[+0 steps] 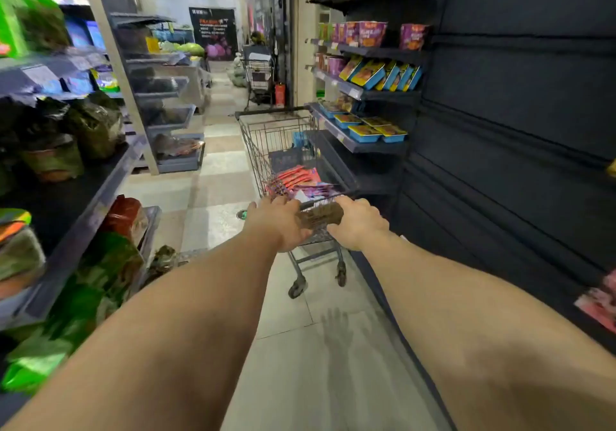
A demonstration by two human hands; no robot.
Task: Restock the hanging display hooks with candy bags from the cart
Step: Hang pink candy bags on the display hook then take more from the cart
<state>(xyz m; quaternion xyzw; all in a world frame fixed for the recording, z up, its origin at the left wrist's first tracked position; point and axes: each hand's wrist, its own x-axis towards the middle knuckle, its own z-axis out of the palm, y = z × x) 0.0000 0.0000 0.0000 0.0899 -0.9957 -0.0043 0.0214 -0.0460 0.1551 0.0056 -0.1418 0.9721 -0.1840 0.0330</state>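
A wire shopping cart point(263, 137) stands in the aisle ahead of me, close to the right-hand shelves. Red and purple candy bags point(300, 179) lie flat in its basket, with a dark box and a blue pack behind them. My left hand point(278, 222) grips the left end of the cart's brown handle bar point(320, 215). My right hand point(358, 224) grips its right end. No hanging hooks can be made out; a pink bag point(600, 304) shows at the far right edge against the dark panel.
Dark shelving point(500, 130) with blue-and-yellow trays and purple cups lines the right. Shelves of bagged greens point(83, 124) line the left. A tiled aisle point(220, 170) runs ahead to a second cart point(258, 74) and a red extinguisher point(280, 94).
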